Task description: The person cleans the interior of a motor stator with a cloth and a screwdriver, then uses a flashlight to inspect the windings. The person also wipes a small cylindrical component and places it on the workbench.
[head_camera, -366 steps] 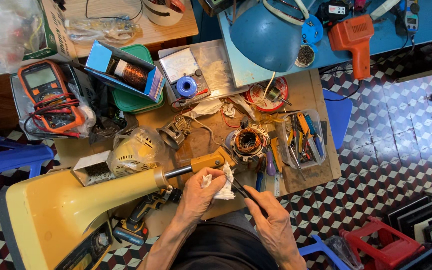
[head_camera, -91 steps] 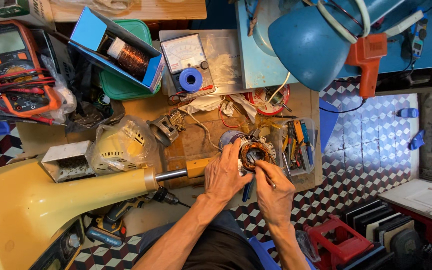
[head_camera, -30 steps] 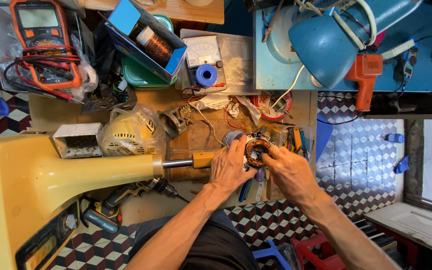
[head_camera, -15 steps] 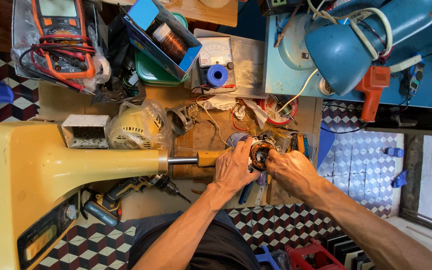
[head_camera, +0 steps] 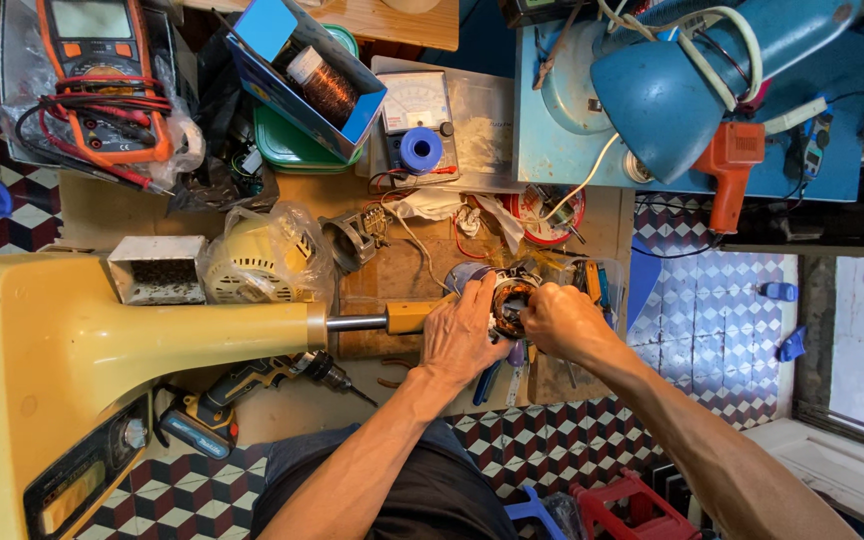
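Both hands close around a motor stator (head_camera: 508, 303), a ring wound with copper wire: the left hand (head_camera: 462, 335) cups it from the near left, fingers wrapped on its side, and the right hand (head_camera: 559, 320) clasps it from the right, fingers curled against the winding. The stator sits over the right part of the wooden workbench (head_camera: 392, 270), near its front edge.

Just left of the left hand, a metal shaft (head_camera: 357, 322) runs out of a big cream-yellow fan housing (head_camera: 102, 340). A cordless drill (head_camera: 242, 390) lies nearer, below that shaft. Farther back stand a cream motor cover in a plastic bag (head_camera: 257, 255) and a small grey box (head_camera: 157, 270) beside it. At the far side are an orange multimeter (head_camera: 102, 80) (its red and black leads coiled over it), a blue box holding a copper wire spool (head_camera: 317, 85), an analogue meter (head_camera: 417, 105) and a blue tape roll (head_camera: 420, 150). Far right, a blue desk lamp (head_camera: 672, 95) hangs over an orange tool (head_camera: 727, 165).
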{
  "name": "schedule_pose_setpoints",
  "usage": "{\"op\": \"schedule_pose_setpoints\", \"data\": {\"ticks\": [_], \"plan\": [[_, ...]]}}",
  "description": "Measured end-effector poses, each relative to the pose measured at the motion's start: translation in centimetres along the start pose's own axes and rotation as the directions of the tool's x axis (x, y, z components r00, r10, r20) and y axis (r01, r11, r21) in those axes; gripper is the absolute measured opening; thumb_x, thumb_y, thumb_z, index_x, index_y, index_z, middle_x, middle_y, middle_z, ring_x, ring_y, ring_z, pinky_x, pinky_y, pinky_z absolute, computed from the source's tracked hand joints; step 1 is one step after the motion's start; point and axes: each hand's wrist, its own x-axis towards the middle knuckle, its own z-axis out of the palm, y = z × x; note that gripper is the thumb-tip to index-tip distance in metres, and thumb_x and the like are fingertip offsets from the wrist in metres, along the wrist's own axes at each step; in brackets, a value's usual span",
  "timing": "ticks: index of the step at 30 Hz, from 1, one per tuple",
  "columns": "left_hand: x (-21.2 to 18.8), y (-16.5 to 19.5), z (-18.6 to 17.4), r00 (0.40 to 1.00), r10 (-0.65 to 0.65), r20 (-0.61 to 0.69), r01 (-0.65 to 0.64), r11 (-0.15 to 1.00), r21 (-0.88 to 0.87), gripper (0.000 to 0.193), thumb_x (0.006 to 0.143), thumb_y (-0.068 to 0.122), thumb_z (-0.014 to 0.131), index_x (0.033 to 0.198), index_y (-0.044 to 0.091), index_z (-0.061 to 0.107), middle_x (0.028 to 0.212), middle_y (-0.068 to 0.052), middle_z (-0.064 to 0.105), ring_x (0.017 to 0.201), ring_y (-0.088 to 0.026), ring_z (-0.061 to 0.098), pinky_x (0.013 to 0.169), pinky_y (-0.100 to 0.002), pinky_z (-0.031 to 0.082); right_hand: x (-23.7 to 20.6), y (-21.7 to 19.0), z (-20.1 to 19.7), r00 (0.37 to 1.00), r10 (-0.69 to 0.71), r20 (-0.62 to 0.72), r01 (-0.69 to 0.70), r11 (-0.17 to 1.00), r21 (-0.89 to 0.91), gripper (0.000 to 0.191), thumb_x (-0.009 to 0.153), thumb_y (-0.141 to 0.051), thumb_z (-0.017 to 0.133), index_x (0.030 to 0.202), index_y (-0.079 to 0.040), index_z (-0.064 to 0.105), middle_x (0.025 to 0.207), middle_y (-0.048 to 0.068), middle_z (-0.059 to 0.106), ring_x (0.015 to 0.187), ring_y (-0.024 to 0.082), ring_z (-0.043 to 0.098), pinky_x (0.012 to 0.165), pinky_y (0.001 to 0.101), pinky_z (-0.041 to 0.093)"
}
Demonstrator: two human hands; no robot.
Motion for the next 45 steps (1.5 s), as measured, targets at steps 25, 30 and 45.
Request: {"op": "schedule_pose_setpoints", "data": {"ticks": [25, 30, 45], "plan": [[-0.1, -0.1, 0.2, 1.0, 0.02, -0.002, -0.02, 1.0, -0.001, 0.106, 0.063, 0.035, 0.093, 0.147, -0.005, 0.042, 0.107, -0.012, 0.057, 0.076, -0.026, 0.063, 0.074, -0.038, 0.054, -0.1, 1.4, 0.9, 0.94, -0.319, -0.121, 0.273, 0.916, -0.295, 0.019, 0.097, -0.01, 0.053, 0.102, -0.006, 0.071, 0.076, 0.016, 0.072, 0.056, 0.024, 0.07, 0.054, 0.0386, 0.059], [-0.2, -0.1, 0.4, 1.0, 0.023, -0.002, -0.023, 1.0, 0.006, 0.106, 0.061, 0.032, 0.093, 0.146, -0.004, 0.042, 0.108, -0.013, 0.057, 0.076, -0.027, 0.063, 0.075, -0.038, 0.054, -0.8, 1.4, 0.6, 0.935, -0.203, -0.29, 0.234, 0.969, 0.074, 0.018, 0.089, -0.016, 0.065, 0.099, -0.008, 0.077, 0.073, 0.018, 0.074, 0.062, 0.032, 0.074, 0.063, 0.0442, 0.058], [-0.1, 0.6, 0.6, 0.999, 0.038, -0.035, -0.037, 0.999, 0.028, 0.101, 0.065, 0.035, 0.092, 0.145, -0.004, 0.044, 0.117, -0.014, 0.06, 0.076, -0.028, 0.068, 0.072, -0.039, 0.056, -1.5, 2.9, 2.1, 0.754, -0.656, 0.034, 0.443, 0.47, -0.763, 0.024, 0.088, -0.013, 0.064, 0.109, -0.002, 0.066, 0.102, 0.018, 0.066, 0.085, 0.024, 0.065, 0.064, 0.035, 0.058]]}}
